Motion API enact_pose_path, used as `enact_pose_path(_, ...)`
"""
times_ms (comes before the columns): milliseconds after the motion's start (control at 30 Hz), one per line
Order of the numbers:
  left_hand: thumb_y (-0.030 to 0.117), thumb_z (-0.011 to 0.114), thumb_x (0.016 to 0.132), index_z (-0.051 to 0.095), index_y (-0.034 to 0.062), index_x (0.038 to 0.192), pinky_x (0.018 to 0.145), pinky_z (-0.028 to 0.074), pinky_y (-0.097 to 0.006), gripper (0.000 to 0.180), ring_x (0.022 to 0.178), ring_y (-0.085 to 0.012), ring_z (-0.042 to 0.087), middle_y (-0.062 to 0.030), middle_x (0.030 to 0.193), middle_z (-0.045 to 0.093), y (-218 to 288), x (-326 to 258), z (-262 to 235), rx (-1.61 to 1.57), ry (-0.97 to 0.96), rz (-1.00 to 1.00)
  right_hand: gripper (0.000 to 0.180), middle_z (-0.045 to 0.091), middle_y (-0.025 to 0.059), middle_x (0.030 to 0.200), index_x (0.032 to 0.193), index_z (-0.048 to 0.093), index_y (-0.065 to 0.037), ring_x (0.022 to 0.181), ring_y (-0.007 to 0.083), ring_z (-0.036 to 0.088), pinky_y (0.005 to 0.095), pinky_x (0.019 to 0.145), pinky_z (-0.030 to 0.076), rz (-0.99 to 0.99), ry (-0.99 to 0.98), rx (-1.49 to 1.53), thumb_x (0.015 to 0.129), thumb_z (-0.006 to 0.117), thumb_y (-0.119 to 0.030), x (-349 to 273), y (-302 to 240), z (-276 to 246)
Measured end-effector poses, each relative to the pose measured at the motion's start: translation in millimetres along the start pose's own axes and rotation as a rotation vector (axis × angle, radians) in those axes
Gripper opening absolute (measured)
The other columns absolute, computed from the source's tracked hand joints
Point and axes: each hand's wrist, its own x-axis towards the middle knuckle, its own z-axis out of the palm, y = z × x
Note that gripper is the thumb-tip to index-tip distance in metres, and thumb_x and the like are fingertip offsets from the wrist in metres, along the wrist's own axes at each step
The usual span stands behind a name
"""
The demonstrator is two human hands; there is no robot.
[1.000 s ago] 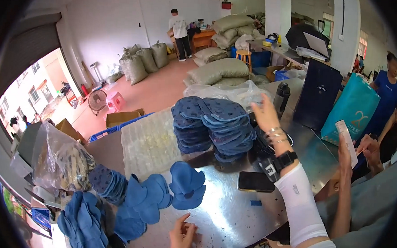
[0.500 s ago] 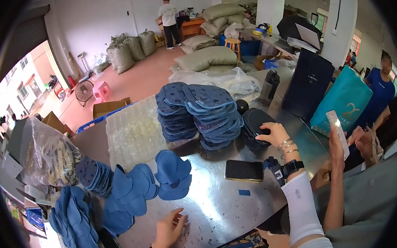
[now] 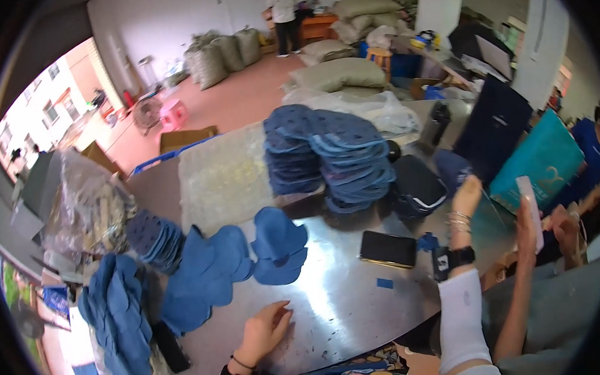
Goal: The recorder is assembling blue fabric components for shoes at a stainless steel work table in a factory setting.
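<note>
Plainly, as things lie:
Left hand (image 3: 264, 331): flat on the metal table (image 3: 348, 305) at the near edge, fingers loosely spread, holding nothing.
Right hand (image 3: 467, 195): raised at the right, wrist bent; fingers hidden, so whether it grips anything cannot be told.
Nearest to left hand: small stack of blue cloth pieces (image 3: 280, 244), just beyond it.
Phone (image 3: 388, 248): dark, lying flat between the hands.
Far side: tall pile of blue pieces (image 3: 339, 155).
Black bag (image 3: 417, 185): right of that pile.
</note>
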Motion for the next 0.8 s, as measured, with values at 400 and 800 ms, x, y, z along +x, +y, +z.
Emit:
enact_pose_path(400,0.008,0.065,0.076,0.058,0.0016,0.109,0.092,0.044,-0.039,0.034,0.109,-0.0369,0.05,-0.0184,0.118,0.054,-38,111,9,0.348,0.377,0.389,0.048,0.056,0.0234,0.118,0.127,0.046,-0.003,0.101,0.0406,0.057,0.0451,0.088,0.045,-0.363,-1.957,0.19,0.091,0.055,-0.033,-165,-249,-113)
enact_pose_path(800,0.015,0.055,0.091,0.061,0.0025,0.111,0.073,0.052,-0.032,0.024,0.084,-0.0217,0.065,-0.0089,0.106,0.066,-95,146,-48,-1.155,0.71,-0.214,0.044,0.058,0.0123,0.119,0.117,0.056,0.0,0.11,0.0286,0.054,0.0401,0.091,0.043,-0.819,-1.279,0.123,0.084,0.061,-0.029,-271,-206,6)
